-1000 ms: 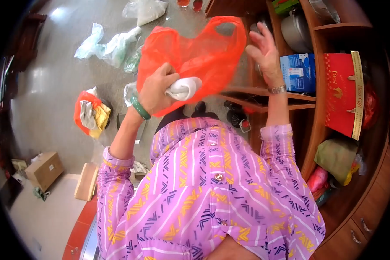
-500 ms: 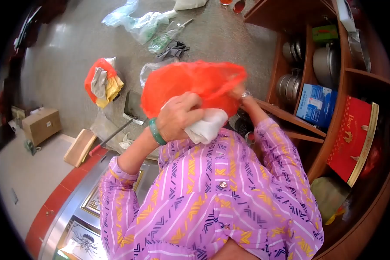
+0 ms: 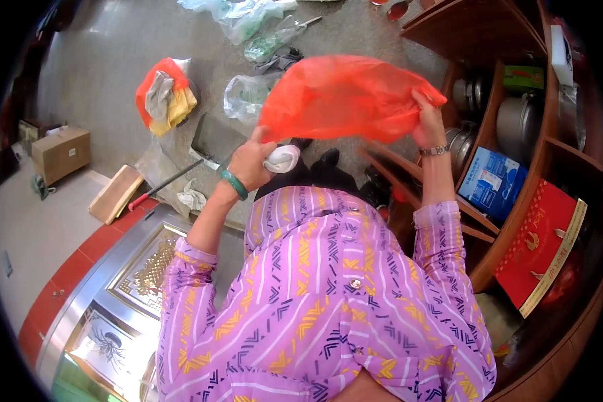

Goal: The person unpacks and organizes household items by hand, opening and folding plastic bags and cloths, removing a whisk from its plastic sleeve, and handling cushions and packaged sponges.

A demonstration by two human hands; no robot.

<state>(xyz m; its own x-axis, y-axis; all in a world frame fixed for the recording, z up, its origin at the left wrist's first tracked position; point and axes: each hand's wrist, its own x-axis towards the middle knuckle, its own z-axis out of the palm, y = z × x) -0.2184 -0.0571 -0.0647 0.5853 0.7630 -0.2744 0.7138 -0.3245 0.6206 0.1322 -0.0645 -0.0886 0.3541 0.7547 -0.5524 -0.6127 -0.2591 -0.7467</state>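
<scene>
A red plastic bag (image 3: 345, 97) is stretched out in the air between my two hands. Its left end is gripped by my left hand (image 3: 251, 163), which wears a green bangle and also has a bundled white cloth (image 3: 282, 159) in its grasp. My right hand (image 3: 427, 122), with a metal band at the wrist, is closed on the bag's right end, fingers pinched near the corner. Below the bag, part of the floor and my dark trousers show.
An open wooden cabinet (image 3: 484, 100) with pots, a blue box (image 3: 492, 184) and a red gift bag (image 3: 539, 248) stands at the right. Plastic bags (image 3: 248, 20), a dustpan (image 3: 216, 139), a wooden board (image 3: 116, 194) and a cardboard box (image 3: 61, 155) lie around the floor.
My hands have moved apart, the right one up and to the right. The red bag has spread wider and higher, and the white cloth has shifted left with my left hand.
</scene>
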